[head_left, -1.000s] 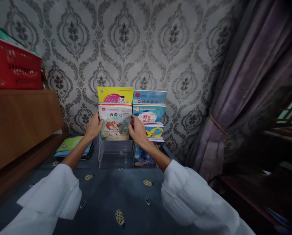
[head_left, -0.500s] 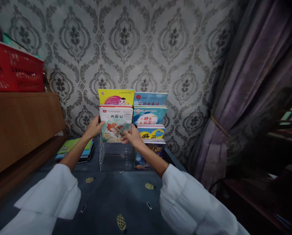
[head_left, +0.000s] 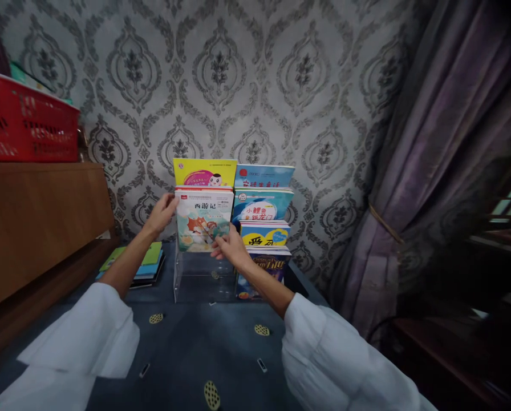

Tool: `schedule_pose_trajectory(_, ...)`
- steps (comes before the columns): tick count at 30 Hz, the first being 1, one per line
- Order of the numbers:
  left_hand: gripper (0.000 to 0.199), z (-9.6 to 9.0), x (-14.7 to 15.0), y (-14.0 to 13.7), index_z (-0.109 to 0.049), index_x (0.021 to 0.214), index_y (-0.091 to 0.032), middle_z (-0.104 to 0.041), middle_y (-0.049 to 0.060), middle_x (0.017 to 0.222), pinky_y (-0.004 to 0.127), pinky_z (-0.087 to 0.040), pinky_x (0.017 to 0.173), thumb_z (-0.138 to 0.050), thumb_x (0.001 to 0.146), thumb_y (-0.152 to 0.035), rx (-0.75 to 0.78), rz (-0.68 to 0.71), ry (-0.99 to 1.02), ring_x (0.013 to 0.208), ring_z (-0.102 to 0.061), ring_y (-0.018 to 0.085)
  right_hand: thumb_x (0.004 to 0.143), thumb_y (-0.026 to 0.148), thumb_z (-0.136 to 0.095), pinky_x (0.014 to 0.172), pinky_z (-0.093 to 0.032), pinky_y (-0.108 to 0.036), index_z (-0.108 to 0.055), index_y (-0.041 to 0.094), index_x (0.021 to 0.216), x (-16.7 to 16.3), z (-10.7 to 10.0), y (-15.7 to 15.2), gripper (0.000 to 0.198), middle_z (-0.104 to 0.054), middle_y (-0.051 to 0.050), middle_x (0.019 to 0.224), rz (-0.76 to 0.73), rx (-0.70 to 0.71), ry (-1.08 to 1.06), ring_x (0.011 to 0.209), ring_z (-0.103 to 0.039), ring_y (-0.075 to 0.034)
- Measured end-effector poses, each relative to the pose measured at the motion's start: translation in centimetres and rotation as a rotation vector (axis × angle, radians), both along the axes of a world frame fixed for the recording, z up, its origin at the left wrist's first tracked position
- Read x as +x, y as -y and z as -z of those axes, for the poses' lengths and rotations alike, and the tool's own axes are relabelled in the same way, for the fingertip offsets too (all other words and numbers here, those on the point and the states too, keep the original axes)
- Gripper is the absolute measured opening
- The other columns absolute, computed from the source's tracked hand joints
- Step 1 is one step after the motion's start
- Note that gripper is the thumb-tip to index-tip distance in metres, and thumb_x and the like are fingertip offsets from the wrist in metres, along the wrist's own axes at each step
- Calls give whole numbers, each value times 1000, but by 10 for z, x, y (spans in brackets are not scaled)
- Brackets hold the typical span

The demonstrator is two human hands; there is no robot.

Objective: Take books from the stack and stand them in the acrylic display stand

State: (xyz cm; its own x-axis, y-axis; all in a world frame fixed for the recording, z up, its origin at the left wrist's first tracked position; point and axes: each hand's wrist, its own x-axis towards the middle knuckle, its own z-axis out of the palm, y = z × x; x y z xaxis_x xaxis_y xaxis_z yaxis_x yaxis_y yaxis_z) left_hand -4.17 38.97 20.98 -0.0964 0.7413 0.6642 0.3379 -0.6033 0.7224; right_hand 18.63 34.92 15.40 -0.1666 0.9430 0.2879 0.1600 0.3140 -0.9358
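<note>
A picture book (head_left: 204, 220) with a white and pale green cover stands upright in the left column of a clear acrylic book rack (head_left: 177, 279). My left hand (head_left: 161, 214) has its fingers curled at the book's left edge, near the upper corner. At the lower right corner, my right hand (head_left: 232, 246) pinches the same book, thumb over the cover. Behind it rises a yellow book (head_left: 204, 171). In the right column are a blue book (head_left: 264, 176), a teal book (head_left: 263, 204), a yellow-and-blue book (head_left: 264, 235) and a dark purple book (head_left: 259, 274), the last partly behind my right forearm.
A small stack of books (head_left: 148, 265) lies on the dark patterned tablecloth (head_left: 195, 348) left of the rack. Further left, a red basket (head_left: 28, 123) sits on a wooden cabinet (head_left: 45, 205). Patterned wallpaper is behind, and a tied purple curtain (head_left: 379, 257) hangs at right.
My left hand has slid up the book's left edge towards its top corner. My right hand stays at the lower right corner. The whole view has shifted slightly.
</note>
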Motion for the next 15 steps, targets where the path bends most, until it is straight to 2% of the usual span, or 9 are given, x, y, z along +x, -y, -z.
schedule_pose_trajectory(3,37,-21,7,0,-56,93,-20,-67,4,92,28,-51,68,-54,84,-55,-8,0,109,85,-61,20,88,14,-55,42,-53,-19,-32,23,130,-1,3,0,48,-63,8,67,1,-15,12,47,-68,-14)
schedule_pose_trajectory(6,27,-34,13,0,-55,86,-21,-64,1,81,26,-47,63,-56,85,-48,-29,-20,130,78,-59,18,88,15,-55,41,-52,-18,-28,23,133,-1,4,1,53,-64,8,68,-10,-19,4,47,-68,-14)
schedule_pose_trajectory(11,18,-39,18,-1,-49,78,-23,-57,-1,72,26,-45,59,-56,86,-38,-108,-48,187,70,-56,17,88,11,-52,40,-52,-16,-30,23,130,2,5,1,49,-62,9,66,-29,-18,-4,45,-67,-12)
schedule_pose_trajectory(15,20,-36,19,-4,-47,78,-24,-56,-2,71,25,-46,59,-54,87,-41,-92,-64,171,70,-55,18,87,12,-52,41,-53,-16,-31,24,128,5,5,1,48,-62,10,65,-55,-16,-28,46,-67,-11)
